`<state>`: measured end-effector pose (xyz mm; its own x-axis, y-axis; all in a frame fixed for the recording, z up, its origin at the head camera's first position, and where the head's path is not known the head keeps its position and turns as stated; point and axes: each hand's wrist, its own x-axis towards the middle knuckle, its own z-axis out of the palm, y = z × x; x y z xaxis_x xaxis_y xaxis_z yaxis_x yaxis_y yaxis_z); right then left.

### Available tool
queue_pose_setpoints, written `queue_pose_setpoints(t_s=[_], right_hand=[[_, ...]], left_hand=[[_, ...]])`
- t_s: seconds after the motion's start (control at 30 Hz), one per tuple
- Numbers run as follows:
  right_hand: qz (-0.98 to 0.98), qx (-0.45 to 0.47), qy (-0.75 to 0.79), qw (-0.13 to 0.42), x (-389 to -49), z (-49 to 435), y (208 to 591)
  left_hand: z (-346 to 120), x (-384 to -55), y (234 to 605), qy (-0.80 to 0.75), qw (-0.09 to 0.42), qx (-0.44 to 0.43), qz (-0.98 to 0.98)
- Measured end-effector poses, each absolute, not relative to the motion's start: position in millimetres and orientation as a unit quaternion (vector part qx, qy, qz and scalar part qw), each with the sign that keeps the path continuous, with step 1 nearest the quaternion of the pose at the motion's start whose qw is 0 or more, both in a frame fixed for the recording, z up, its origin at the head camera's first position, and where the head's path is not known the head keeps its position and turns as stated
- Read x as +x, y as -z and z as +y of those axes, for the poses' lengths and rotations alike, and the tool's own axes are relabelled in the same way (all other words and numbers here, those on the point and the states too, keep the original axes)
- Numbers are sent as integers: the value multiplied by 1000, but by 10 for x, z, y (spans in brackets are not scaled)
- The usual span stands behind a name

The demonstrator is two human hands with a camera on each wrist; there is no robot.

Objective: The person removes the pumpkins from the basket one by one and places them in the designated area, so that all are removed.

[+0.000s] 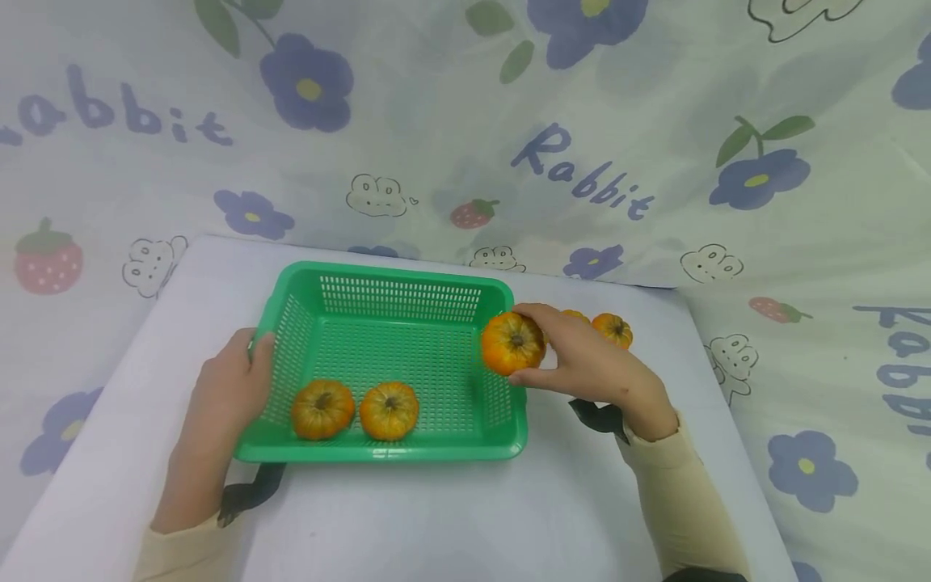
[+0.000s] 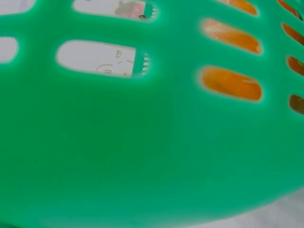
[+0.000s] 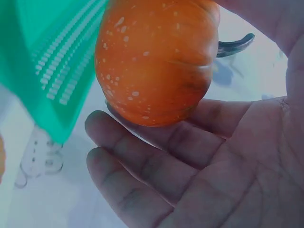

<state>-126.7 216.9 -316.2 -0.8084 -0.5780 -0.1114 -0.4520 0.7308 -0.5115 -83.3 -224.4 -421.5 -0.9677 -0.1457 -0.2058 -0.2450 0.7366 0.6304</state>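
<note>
My right hand [image 1: 582, 356] holds a small orange pumpkin [image 1: 513, 343] between thumb and fingers, over the right rim of a green plastic basket [image 1: 407, 347]. In the right wrist view the pumpkin [image 3: 156, 61] has pale specks and a dark stem, and two fingers stretch out below it. My left hand [image 1: 233, 384] grips the basket's left rim, thumb over the top edge. Two more pumpkins, one at left [image 1: 323, 410] and one beside it [image 1: 389, 411], sit inside along the near wall. The left wrist view is filled by the slotted basket wall [image 2: 118, 142].
Behind my right hand, a pumpkin [image 1: 612, 330] rests on the white table [image 1: 407, 525], with another partly hidden next to it. A cloth [image 1: 407, 105] printed with flowers and rabbits hangs behind the table and at its right side.
</note>
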Motion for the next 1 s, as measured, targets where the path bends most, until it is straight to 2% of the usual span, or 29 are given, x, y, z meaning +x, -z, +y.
queue_pose_setpoints(t_s=[0.33,0.73,1.0], right_hand=[[923,-232,291,102,-1115,2614,3293],[928,-100,335,128,-977,2885,3767],[919,-95,362,122,-951,2939,4109]], left_hand=[[-2246,-824,4227,-356,67,-106,926],[-2253,-836,4198,-363,71,-104,923],[-2250,-840,4202,-366,81,-103,921]])
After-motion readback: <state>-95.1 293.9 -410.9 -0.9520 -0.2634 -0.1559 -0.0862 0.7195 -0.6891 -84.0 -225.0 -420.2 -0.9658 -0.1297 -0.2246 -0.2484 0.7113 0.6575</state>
